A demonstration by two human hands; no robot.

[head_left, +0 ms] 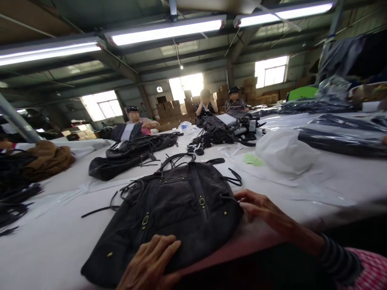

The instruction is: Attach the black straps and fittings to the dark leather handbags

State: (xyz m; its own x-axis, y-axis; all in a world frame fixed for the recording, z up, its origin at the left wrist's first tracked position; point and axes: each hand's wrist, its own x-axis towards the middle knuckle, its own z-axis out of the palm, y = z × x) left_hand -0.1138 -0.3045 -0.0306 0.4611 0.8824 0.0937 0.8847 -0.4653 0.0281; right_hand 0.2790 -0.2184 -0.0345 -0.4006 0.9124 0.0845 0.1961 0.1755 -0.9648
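Note:
A black handbag [177, 201] with brass-coloured buckles and zips lies on the white-covered table in front of me. Its handles and thin straps trail toward the far side. My left hand [152, 257] rests flat on the bag's near edge, its fingers stretched out over the fabric. At the bag's right corner, my right hand [266, 211] touches the side with extended fingers; the thumb side is partly hidden. Beyond the handbag, to the left, several more black bags [130, 157] lie in a pile.
Black bags and straps [223, 129] are heaped farther back, near a crumpled white plastic bag [284, 151] and a light green scrap [253, 160]. Plastic-wrapped dark goods [341, 137] lie at right, brown fabric [50, 159] at left. Several people sit across the table. The table's near edge [332, 213] runs beside my right arm.

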